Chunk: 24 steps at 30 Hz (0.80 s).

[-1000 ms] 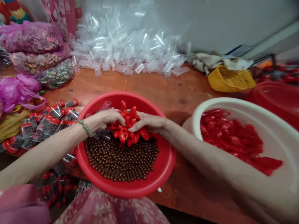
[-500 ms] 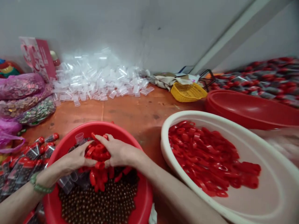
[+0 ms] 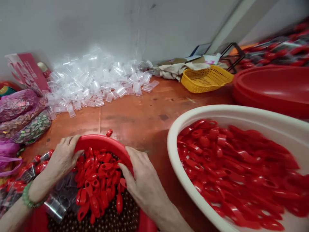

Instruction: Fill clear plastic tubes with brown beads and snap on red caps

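My left hand [image 3: 63, 158] grips the upper left rim of a red basin [image 3: 102, 141], thumb inside and fingers over the edge. On the basin's right rim, my right hand [image 3: 142, 180] has a similar hold. Between them lies a heap of red plastic caps [image 3: 100, 180] with looped ends. It rests on dark brown round beads [image 3: 118, 216]. Clear plastic tubes [image 3: 56, 206] lie inside at the left, partly behind my left forearm. One loose red cap [image 3: 109, 132] sits on the table just beyond the rim.
A white basin [image 3: 172, 151] of red caps stands at right, with a red basin [image 3: 270, 91] and yellow basket [image 3: 205, 79] behind. Clear plastic pieces [image 3: 96, 80] are piled against the wall. Purple bags [image 3: 21, 106] and filled tubes [image 3: 29, 172] lie left.
My hands have let go of the bunch of red caps, which now lies spread on the beads. Both have moved apart to the basin's rim. The view has shifted.
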Tool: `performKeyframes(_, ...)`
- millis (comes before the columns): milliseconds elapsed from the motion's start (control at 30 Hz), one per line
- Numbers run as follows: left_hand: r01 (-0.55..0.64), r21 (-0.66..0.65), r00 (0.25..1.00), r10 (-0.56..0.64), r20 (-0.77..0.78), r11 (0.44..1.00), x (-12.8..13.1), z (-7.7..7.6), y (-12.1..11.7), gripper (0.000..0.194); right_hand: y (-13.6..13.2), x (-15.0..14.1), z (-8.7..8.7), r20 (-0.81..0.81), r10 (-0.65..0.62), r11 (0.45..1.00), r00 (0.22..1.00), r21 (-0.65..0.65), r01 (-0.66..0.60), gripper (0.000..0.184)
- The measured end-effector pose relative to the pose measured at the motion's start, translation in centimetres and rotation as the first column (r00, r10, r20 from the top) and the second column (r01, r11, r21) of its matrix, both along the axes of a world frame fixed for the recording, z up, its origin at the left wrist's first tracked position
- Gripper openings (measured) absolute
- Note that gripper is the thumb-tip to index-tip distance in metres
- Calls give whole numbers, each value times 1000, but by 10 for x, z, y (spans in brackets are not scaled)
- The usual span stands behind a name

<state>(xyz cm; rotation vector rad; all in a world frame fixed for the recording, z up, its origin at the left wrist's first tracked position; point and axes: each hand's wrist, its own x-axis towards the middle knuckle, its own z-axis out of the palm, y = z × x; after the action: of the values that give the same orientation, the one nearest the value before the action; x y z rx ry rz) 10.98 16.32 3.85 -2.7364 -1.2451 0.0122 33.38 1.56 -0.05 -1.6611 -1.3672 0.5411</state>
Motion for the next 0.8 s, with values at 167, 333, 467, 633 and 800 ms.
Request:
performKeyframes(167, -54, -30, 990, 57, 129, 998, -36, -18, 20, 19, 24, 25, -14, -292, 70, 982, 954, -146, -117, 41)
performKeyframes(333, -83, 9, 986, 81, 148, 997, -44, -17, 20, 18, 102, 35, -54, -29, 250, 959, 968, -128, -252, 46)
performKeyframes(467, -118, -32, 984, 121, 131, 992, -38, -16, 17, 17, 141, 10, -83, 71, 364, 925, 929, -142, -352, 38)
performKeyframes(633, -155, -92, 973, 169, 157, 983, -25, -15, 14, 20, 138, 15, -95, 33, 225, 969, 974, -115, -220, 28)
performKeyframes(800, -161, -184, 960, 197, 197, 970, -19, -19, 17, 25, 107, 52, -53, -133, -22, 999, 991, -41, 16, 49)
